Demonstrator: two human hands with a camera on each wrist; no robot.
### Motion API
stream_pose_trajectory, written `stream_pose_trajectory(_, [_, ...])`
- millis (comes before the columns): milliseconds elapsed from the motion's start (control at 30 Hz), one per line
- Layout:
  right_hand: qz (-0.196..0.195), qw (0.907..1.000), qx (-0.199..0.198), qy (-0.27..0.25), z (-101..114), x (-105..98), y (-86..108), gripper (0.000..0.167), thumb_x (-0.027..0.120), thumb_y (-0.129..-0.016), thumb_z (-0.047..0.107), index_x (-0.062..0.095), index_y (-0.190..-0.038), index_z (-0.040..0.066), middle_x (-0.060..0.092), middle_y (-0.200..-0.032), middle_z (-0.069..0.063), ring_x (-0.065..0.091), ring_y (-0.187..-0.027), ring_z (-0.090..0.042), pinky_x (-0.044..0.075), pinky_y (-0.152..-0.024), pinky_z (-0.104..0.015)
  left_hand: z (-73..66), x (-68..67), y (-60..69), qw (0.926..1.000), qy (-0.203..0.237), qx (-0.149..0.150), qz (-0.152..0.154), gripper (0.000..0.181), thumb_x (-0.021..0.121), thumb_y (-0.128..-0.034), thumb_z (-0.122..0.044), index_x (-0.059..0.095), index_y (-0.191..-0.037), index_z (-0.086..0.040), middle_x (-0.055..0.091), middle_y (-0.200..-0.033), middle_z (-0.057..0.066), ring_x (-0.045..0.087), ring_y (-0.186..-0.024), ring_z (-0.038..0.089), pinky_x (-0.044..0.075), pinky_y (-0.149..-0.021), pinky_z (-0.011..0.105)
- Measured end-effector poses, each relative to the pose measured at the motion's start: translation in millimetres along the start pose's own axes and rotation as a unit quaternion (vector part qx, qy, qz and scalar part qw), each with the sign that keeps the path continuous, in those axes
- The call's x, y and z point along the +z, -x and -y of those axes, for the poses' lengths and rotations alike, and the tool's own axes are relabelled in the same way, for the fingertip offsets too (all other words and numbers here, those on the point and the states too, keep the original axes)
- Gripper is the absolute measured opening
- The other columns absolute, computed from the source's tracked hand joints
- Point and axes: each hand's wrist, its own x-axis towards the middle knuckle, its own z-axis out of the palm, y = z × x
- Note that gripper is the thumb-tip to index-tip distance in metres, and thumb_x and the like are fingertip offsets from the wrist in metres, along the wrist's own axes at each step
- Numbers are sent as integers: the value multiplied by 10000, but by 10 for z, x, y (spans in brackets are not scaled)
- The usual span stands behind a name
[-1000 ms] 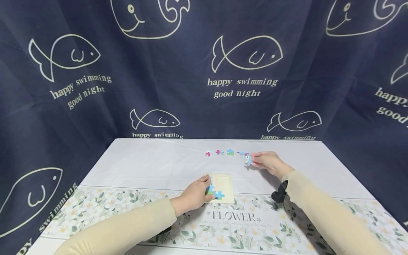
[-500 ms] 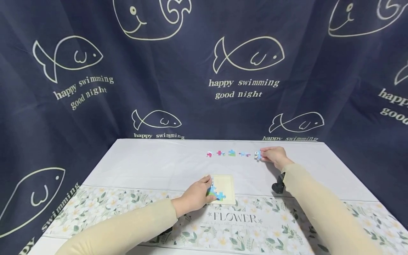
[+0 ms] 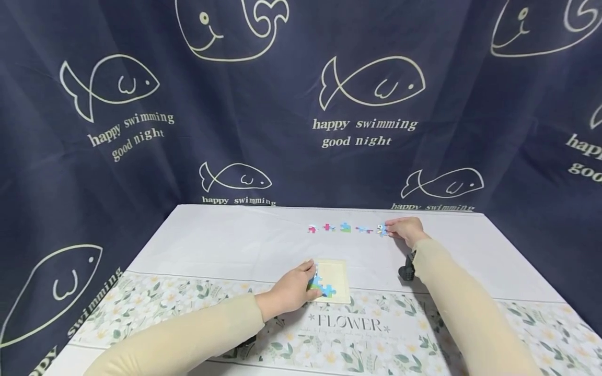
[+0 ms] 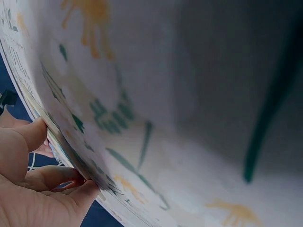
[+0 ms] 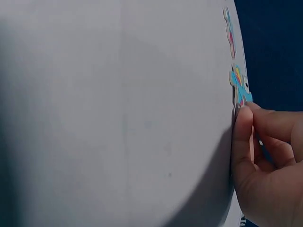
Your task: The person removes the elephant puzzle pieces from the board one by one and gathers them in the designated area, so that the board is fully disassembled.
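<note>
My left hand (image 3: pixel 292 287) grips the left side of a cream puzzle tray (image 3: pixel 342 271), and its fingers cover part of it. In the left wrist view, the thumb and fingers (image 4: pixel 35 135) lie along the tray's edge. Joined blue and green puzzle pieces (image 3: pixel 325 289) fill the tray's lower left. At the right end of a row, my right hand (image 3: pixel 405 230) pinches a blue jigsaw piece (image 3: pixel 381 230) with an eye printed on it. The right wrist view has this jigsaw piece (image 5: pixel 240 85) low at the tabletop, between thumb and forefinger.
Left of the pinched piece, the row holds a blue and purple piece (image 3: pixel 364 229), a blue and green piece (image 3: pixel 345 227) and two pink ones, the nearer pink piece (image 3: pixel 328 227) among them. A floral cloth strip (image 3: pixel 188 297) crosses the table's front. A dark curtain (image 3: pixel 291 130) hangs behind.
My right hand has carried the eyed jigsaw piece rightward and away from me to the row's right end, clear of the neighbouring piece. The left hand keeps its hold on the tray.
</note>
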Motion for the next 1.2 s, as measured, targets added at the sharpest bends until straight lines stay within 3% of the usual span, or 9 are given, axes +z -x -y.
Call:
stream_pose_trajectory(100, [8,10000,57,52,-9,-26,-35,359,625,-866,-89,582,-1217,-152,675,-659,74,634,-548,21,581,-641,-140,-13,-3,-8,10000,17,-18,3,684,639,-928,-357,396,-1457,2,330,-1566,111,322,-1445,237,358,-1158,363])
stream_pose_trajectory(233, [146,9999,47,-37,7,-64,-45,263,668,-824,-99,663,-1085,-130,692,-641,44,646,-546,-7,583,-623,-149,-23,-15,-12,10000,24,-27,21,685,637,-930,-357,392,-1459,2,325,-1569,107,316,-1449,232,352,-1162,360])
stream_pose_trajectory(433, [-301,9993,221,7,40,-34,-22,403,635,-851,-95,569,-1246,-132,704,-704,43,640,-556,16,585,-672,-146,-25,-32,-16,10000,30,-10,19,680,638,-931,-351,391,-1462,-5,325,-1570,99,320,-1447,231,366,-1152,361])
stream_pose_trajectory(667, [-315,9989,341,-26,38,-23,25,434,598,-899,-65,502,-1319,-124,630,-629,107,644,-569,21,589,-716,-164,-19,-35,-4,9999,114,3,20,676,639,-932,-349,395,-1459,-4,326,-1570,99,325,-1444,240,371,-1149,369])
stream_pose_trajectory(900, [-387,9990,229,-86,9,-22,31,394,621,-899,-3,532,-1255,-148,632,-640,60,633,-570,1,586,-649,-157,9,-23,0,9998,219,22,28,678,647,-928,-350,401,-1456,-2,333,-1567,99,331,-1440,244,368,-1151,379])
stream_pose_trajectory(1067, [-86,9991,23,-416,-5,-37,57,309,629,-866,-35,563,-1114,-208,635,-631,-5,628,-542,-49,580,-577,-168,32,-35,-7,9990,435,42,131,689,659,-923,-340,394,-1457,5,327,-1568,109,321,-1444,257,352,-1161,395])
stream_pose_trajectory(1200, [-170,9994,123,-286,11,11,126,344,578,-906,-12,516,-1195,-186,622,-658,3,615,-544,-25,582,-598,-159,43,-57,-19,9981,579,35,209,703,682,-907,-324,395,-1455,10,331,-1565,116,327,-1441,270,348,-1163,402])
